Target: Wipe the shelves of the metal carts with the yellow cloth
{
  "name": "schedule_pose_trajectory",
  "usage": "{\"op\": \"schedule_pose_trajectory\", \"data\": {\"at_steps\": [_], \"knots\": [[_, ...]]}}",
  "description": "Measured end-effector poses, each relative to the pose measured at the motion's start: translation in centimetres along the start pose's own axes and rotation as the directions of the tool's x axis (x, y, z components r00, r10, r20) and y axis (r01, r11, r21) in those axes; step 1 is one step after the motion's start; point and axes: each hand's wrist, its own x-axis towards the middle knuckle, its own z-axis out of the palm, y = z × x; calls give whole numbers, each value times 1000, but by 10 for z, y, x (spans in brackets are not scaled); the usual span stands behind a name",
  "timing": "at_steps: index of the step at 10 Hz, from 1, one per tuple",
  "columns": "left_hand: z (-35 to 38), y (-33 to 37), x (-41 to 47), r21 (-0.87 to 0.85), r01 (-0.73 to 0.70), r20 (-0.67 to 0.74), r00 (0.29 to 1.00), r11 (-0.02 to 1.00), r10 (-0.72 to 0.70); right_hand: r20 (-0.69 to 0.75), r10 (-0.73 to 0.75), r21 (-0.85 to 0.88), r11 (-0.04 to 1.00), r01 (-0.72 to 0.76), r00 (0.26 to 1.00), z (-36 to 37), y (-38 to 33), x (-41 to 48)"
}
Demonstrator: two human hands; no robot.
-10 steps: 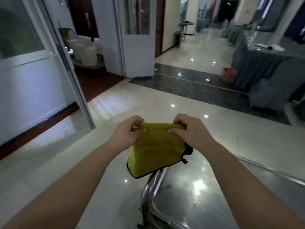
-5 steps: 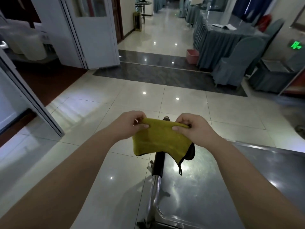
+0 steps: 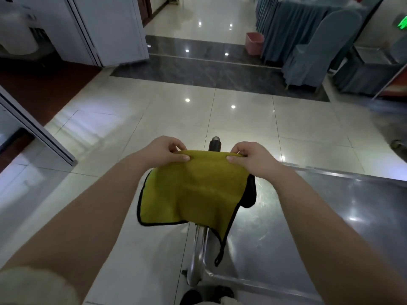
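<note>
Spread wider, yellow cloth [image 3: 193, 190] hangs crosswise.

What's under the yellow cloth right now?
The cart handle runs beneath the yellow cloth: its black tip and chrome tube show, the stretch between is covered.
</note>
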Motion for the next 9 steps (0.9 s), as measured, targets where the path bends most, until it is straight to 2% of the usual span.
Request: {"op": "schedule_pose_trajectory", "data": {"at_steps": [1, 2, 4, 5, 6, 7, 8, 9], "knots": [[44, -31, 39, 139, 58, 20, 998, 989, -61, -39, 85, -162, 983, -90, 996, 30, 40, 33], [63, -51, 60, 134, 94, 52, 993, 987, -102, -150, 121, -87, 987, -135, 981, 43, 66, 47], [41, -38, 101, -27, -9, -75, 997, 1000, 7, -318, 114, -12, 992, -124, 941, 24, 81, 73], [59, -38, 114, -38, 32, -60, 998, 999, -34, -179, 213, -87, 969, -231, 960, 36, 89, 87], [93, -45, 110, -5, 72, -86, 994, 997, -72, -125, 238, -161, 953, -257, 963, 66, 96, 85], [119, -42, 98, -82, 109, -104, 988, 991, -118, -144, 212, 37, 977, -209, 966, 91, 91, 72], [128, -37, 86, -15, 91, -169, 981, 996, -92, -133, 217, 169, 966, -194, 967, 102, 84, 60], [115, -21, 85, 179, 92, -306, 952, 980, -34, -171, 208, 200, 964, -173, 963, 90, 76, 54]]}}
